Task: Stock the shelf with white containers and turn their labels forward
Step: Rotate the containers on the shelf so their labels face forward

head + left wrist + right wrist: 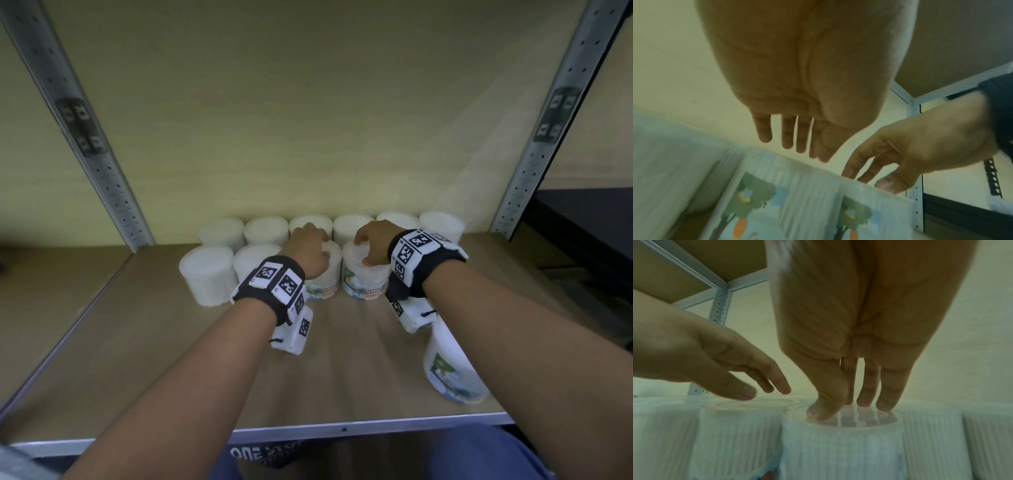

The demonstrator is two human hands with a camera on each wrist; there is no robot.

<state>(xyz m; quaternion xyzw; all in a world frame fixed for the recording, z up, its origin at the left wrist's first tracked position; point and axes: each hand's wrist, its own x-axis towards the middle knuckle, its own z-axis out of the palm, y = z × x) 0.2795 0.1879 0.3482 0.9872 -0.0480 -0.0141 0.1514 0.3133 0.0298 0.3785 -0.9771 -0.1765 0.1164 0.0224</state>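
Observation:
Two rows of white containers stand at the back of the shelf board (137, 359). In the front row, two containers show colourful labels toward me. My left hand (310, 250) hovers over the left labelled container (323, 289), its fingers (793, 139) hanging straight and relaxed just above the lid. My right hand (371, 243) rests its thumb and fingertips (867, 402) on the lid of the right labelled container (364, 282); they press on top and do not wrap round it. Both labels, each with a tree picture (754, 191), appear in the left wrist view.
The back row (267, 229) holds several containers with plain white sides. Two plain-sided ones (209, 274) stand left of my hands. Another labelled container (452, 370) sits near the front edge, under my right forearm. Perforated metal uprights (85, 137) frame both sides.

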